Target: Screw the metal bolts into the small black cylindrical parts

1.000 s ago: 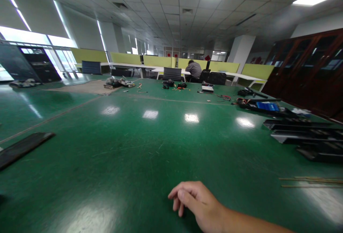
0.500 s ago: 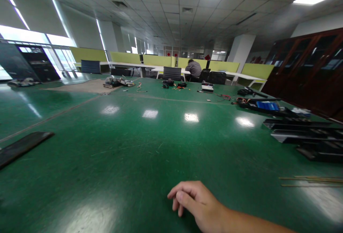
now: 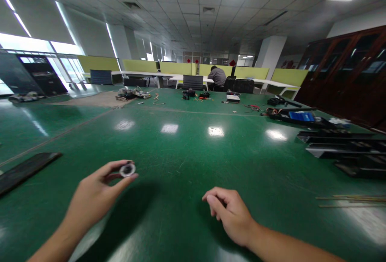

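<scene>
Newly in view, the left hand (image 3: pixel 92 193) pinches a ring (image 3: pixel 128 169), perhaps metal; the right hand (image 3: pixel 230 213) stays loosely curled.

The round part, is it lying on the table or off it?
Off the table: the left hand pinches the round part, and the hand's shadow lies apart.

Across the worktop (image 3: pixel 187 149), left to right: bar (image 3: pixel 28 170), round part (image 3: pixel 127 169) in left hand (image 3: pixel 92 195), right hand (image 3: pixel 230 211), rods (image 3: pixel 352 201).
</scene>
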A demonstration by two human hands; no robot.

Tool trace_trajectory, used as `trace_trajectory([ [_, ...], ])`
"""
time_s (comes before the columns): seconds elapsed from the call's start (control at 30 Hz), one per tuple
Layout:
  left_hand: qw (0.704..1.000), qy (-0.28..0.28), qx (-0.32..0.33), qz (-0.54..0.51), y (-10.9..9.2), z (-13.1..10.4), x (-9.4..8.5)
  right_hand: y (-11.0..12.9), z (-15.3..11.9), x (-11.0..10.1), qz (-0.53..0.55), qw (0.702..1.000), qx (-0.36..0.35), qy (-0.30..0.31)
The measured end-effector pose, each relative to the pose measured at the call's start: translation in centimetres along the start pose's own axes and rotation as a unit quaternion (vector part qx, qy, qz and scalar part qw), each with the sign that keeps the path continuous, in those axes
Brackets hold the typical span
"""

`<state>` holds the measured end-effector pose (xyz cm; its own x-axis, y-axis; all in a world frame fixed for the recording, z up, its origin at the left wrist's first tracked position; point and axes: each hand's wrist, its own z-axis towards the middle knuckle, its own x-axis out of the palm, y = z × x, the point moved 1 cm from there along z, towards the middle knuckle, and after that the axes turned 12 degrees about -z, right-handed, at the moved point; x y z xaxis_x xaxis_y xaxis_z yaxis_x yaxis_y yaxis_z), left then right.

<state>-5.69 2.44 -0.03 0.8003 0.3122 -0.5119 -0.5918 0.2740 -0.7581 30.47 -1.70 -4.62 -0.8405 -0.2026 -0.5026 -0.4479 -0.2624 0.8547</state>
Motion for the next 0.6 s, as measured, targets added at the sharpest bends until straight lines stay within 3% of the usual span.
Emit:
trace_trajectory([
  [0.13,0.972,0.209,0.085,-0.065,-4.4,-1.2,8.2,-0.9,1.4,-1.4,0.014,0.999,0.007,-0.051],
  [0.23,0.93,0.319,0.147,-0.105,-6.4,-3.0,12.0,-0.9,1.5,-1.8,0.037,0.998,-0.038,-0.027],
  [0.37,0.922,0.328,0.151,-0.138,-5.9,-4.3,13.1,-1.0,1.4,-1.6,0.094,0.994,-0.057,-0.012],
  [0.5,0.926,0.309,0.151,-0.158,-5.6,-4.3,12.6,-1.3,2.6,-1.6,0.082,0.986,-0.016,-0.147],
  [0.6,0.922,0.3,0.162,-0.181,-5.8,-4.3,12.0,-1.3,4.0,-1.7,0.054,0.981,0.006,-0.188],
])
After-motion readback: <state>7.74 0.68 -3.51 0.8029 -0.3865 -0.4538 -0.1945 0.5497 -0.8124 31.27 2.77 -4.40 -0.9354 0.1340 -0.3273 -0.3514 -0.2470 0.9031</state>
